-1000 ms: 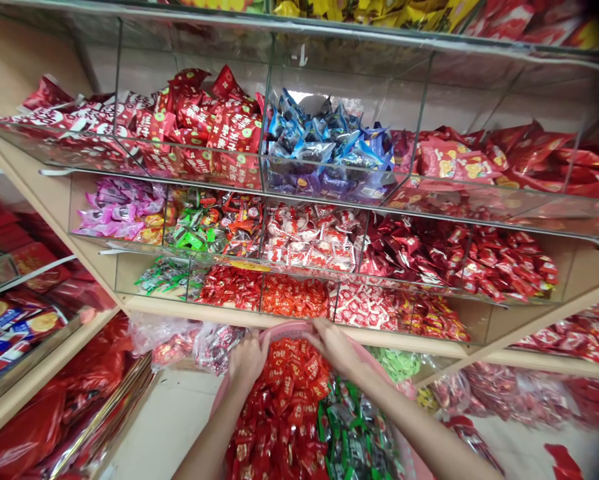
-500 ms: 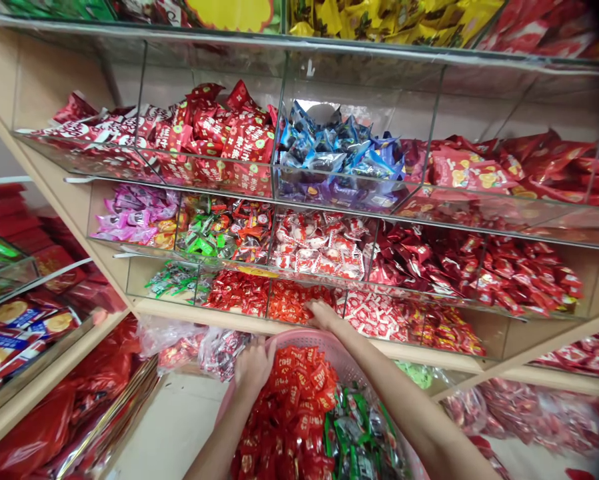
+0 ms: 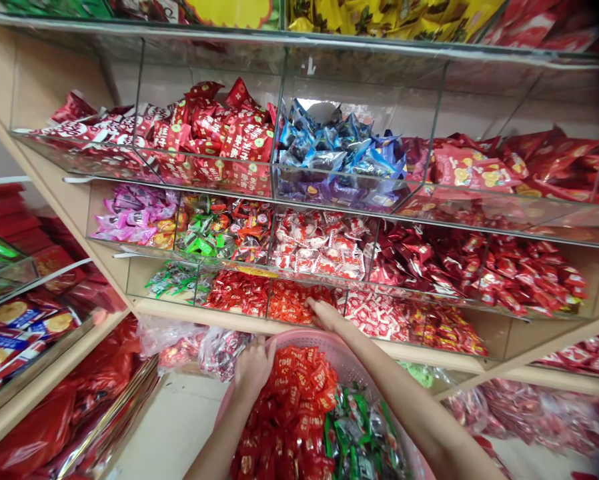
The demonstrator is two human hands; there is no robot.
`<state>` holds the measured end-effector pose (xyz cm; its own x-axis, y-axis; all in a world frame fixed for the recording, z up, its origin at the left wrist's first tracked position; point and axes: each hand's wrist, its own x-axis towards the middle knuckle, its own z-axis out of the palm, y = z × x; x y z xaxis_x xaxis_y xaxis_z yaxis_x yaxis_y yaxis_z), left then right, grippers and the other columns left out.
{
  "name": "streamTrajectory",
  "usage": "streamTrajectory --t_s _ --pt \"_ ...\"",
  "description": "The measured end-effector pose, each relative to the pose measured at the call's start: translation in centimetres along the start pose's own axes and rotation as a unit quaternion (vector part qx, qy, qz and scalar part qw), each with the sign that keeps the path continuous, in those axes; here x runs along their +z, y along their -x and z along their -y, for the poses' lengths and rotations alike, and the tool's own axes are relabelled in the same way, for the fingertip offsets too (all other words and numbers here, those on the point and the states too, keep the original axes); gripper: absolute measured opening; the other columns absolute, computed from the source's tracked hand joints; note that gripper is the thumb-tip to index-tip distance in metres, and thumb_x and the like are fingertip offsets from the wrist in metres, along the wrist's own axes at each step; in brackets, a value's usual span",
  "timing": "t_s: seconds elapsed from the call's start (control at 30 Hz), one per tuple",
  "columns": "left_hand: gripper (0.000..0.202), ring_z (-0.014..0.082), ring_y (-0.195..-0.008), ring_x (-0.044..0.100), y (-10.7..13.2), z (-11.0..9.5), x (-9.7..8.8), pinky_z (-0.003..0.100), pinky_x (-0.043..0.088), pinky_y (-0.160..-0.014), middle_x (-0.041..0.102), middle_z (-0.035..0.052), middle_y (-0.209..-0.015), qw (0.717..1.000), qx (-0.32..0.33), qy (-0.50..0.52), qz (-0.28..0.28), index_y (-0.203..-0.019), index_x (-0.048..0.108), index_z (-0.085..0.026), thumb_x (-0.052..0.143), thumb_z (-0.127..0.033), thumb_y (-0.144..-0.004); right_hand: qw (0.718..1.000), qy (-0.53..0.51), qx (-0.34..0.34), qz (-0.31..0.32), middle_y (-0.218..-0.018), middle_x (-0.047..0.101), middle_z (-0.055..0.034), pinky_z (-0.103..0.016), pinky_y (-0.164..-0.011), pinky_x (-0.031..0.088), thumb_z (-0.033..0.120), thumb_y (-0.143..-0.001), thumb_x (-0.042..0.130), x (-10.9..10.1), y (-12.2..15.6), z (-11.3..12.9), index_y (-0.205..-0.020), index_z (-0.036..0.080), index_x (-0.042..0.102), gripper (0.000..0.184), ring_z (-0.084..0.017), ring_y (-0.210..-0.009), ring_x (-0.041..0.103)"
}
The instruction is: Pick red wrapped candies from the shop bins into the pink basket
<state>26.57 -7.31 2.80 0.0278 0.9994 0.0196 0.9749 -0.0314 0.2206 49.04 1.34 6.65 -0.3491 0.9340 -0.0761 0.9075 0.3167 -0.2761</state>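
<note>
A pink plastic basket sits in front of me, heaped with red candy packets and green ones. My left hand grips the basket's left rim, fingers curled over it. My right hand reaches past the basket's far rim into the lowest clear bin of red-orange candies. Its fingers rest among the packets, and the frame does not show whether they hold any.
Three tiers of clear acrylic bins on a wooden shelf hold red, blue, pink, green and white wrapped sweets. Bagged sweets hang below the shelf. Another shelf with boxes stands to the left. Pale floor shows under the basket.
My right hand left the basket's candies and moved up into the lowest bin of red-orange sweets. My left hand stayed on the basket rim. The view tilted slightly upward.
</note>
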Motion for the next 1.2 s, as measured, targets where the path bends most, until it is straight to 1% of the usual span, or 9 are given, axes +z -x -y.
streamTrajectory --t_s 0.1,0.2,0.3,0.43,0.57,0.77,0.93,1.07,1.2 --pt "0.058 0.0224 -0.088 0.062 0.0 0.1 0.1 0.031 0.045 -0.073 0.063 0.0141 -0.105 1.0 0.0 0.001 0.001 -0.113 0.054 -0.014 0.014 -0.049 -0.089 0.999 -0.003 -0.035 -0.013 -0.086 0.059 -0.0034 -0.023 -0.062 0.029 0.005 -0.071 0.048 0.2 0.3 -0.4 -0.098 0.02 0.05 0.03 -0.013 -0.074 0.052" --pt "0.057 0.0223 -0.087 0.062 -0.1 0.0 0.1 0.031 0.045 -0.072 0.063 0.0134 -0.104 1.0 -0.002 0.001 0.0 -0.111 0.055 -0.015 0.015 -0.049 -0.089 0.996 0.01 -0.084 -0.011 -0.088 0.057 -0.0037 -0.022 -0.064 0.03 0.003 -0.069 0.048 0.1 0.4 -0.5 -0.084 0.018 0.053 0.022 -0.013 -0.078 0.05" --pt "0.057 0.0224 -0.085 0.062 0.0 0.0 0.2 0.031 0.045 -0.071 0.064 0.0132 -0.102 1.0 0.0 0.001 -0.003 -0.111 0.055 -0.015 0.014 -0.049 -0.089 0.994 0.021 -0.102 -0.01 -0.092 0.057 -0.0051 -0.023 -0.067 0.033 0.007 -0.069 0.052 0.0 0.3 -0.3 -0.084 0.018 0.055 0.018 -0.015 -0.082 0.051" --pt "0.057 0.0212 -0.086 0.062 0.0 0.0 0.1 0.03 0.045 -0.072 0.063 0.0142 -0.104 1.0 -0.008 -0.002 0.002 -0.112 0.054 -0.015 0.015 -0.049 -0.089 0.996 -0.008 -0.081 -0.022 -0.096 0.058 -0.0065 -0.024 -0.074 0.036 0.018 -0.075 0.054 0.1 -0.3 0.3 -0.09 0.017 0.06 0.016 -0.016 -0.089 0.053" --pt "0.058 0.0207 -0.086 0.062 0.0 0.0 0.0 0.03 0.044 -0.071 0.063 0.014 -0.103 1.0 -0.004 -0.004 0.003 -0.112 0.054 -0.015 0.014 -0.049 -0.089 0.997 -0.018 -0.071 -0.017 -0.095 0.061 -0.0072 -0.025 -0.078 0.038 0.031 -0.078 0.058 0.3 -1.0 1.0 -0.084 0.017 0.064 0.016 -0.018 -0.093 0.053" --pt "0.057 0.0206 -0.084 0.062 -0.1 0.1 0.3 0.031 0.045 -0.07 0.063 0.0132 -0.102 1.0 -0.004 -0.011 -0.004 -0.113 0.053 -0.015 0.013 -0.048 -0.089 0.999 -0.008 -0.035 0.012 -0.094 0.063 -0.0077 -0.023 -0.077 0.038 0.033 -0.077 0.06 0.2 -1.4 1.4 -0.08 0.018 0.067 0.017 -0.017 -0.093 0.055" --pt "0.057 0.0217 -0.083 0.063 -0.2 0.2 0.5 0.031 0.045 -0.068 0.064 0.0124 -0.101 1.0 0.004 -0.013 -0.02 -0.111 0.054 -0.016 0.014 -0.049 -0.089 1.0 -0.021 -0.009 0.012 -0.093 0.064 -0.0065 -0.023 -0.072 0.037 0.026 -0.07 0.065 0.6 -1.6 1.1 -0.077 0.018 0.067 0.01 -0.017 -0.089 0.055" --pt "0.057 0.0224 -0.084 0.063 -0.1 0.3 0.5 0.032 0.045 -0.069 0.064 0.0117 -0.1 1.0 0.005 -0.01 -0.023 -0.111 0.054 -0.016 0.014 -0.049 -0.089 0.999 -0.038 0.001 -0.008 -0.089 0.064 -0.0071 -0.022 -0.069 0.036 0.019 -0.07 0.06 1.3 -1.8 1.3 -0.072 0.017 0.066 0.007 -0.015 -0.083 0.056" --pt "0.057 0.0223 -0.083 0.063 -0.2 0.2 0.5 0.032 0.045 -0.069 0.064 0.0119 -0.1 1.0 0.004 -0.01 -0.02 -0.112 0.054 -0.016 0.013 -0.049 -0.089 0.997 -0.067 0.011 -0.031 -0.085 0.064 -0.0063 -0.022 -0.067 0.036 0.012 -0.07 0.052 1.6 -1.8 1.1 -0.067 0.015 0.065 0.013 -0.013 -0.077 0.055"
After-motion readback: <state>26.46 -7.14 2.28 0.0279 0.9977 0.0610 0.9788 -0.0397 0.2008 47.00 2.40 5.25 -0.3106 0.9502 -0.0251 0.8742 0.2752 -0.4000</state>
